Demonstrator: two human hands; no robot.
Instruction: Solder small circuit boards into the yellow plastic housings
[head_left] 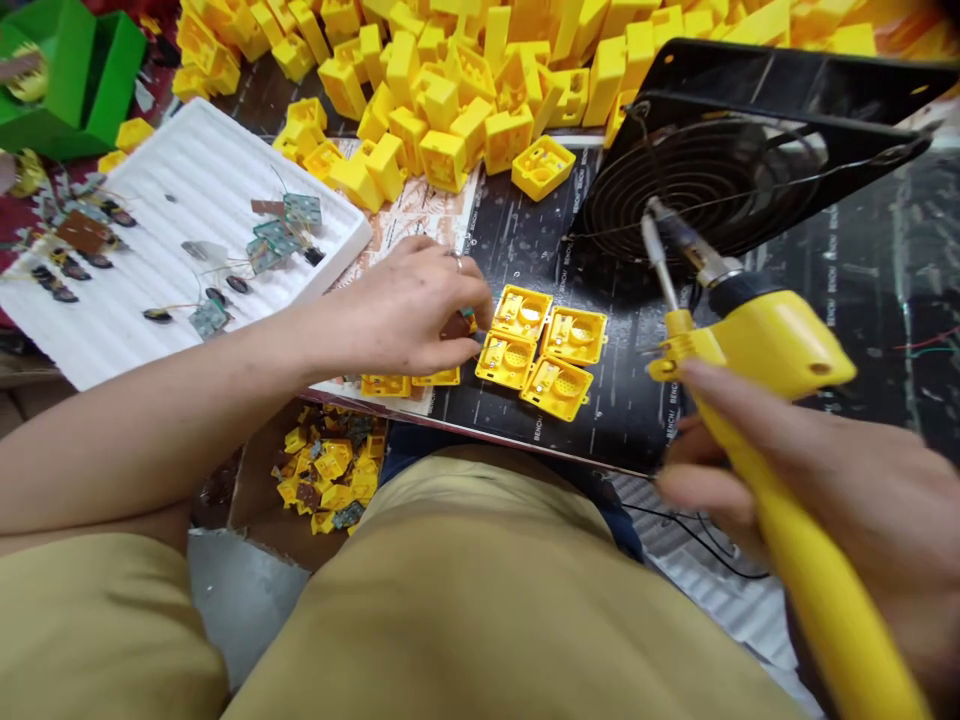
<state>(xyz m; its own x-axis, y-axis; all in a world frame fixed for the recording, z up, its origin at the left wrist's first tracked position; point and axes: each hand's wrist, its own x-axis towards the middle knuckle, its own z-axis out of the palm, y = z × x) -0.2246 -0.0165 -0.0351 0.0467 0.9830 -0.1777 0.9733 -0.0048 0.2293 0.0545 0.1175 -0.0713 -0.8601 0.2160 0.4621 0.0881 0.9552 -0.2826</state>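
Note:
My right hand (825, 480) is wrapped round a yellow soldering gun (772, 340), its metal tip pointing up and away in front of a black fan. Over the bench, my left hand (420, 305) has its fingers curled down beside several open yellow cases (506, 360). A small reddish-brown and green piece shows between its thumb and fingers, mostly hidden. The cases lie close together, hollow side up, with round grilles and small metal parts inside. More yellow cases (386, 385) sit partly under my left hand.
The black fan (697, 190) stands tilted at the back right. A white foam tray (172, 240) with circuit boards and wired parts lies left. Yellow housings (442, 100) are heaped behind, near a green bin (97, 90). A box below the bench edge holds yellow pieces (334, 465).

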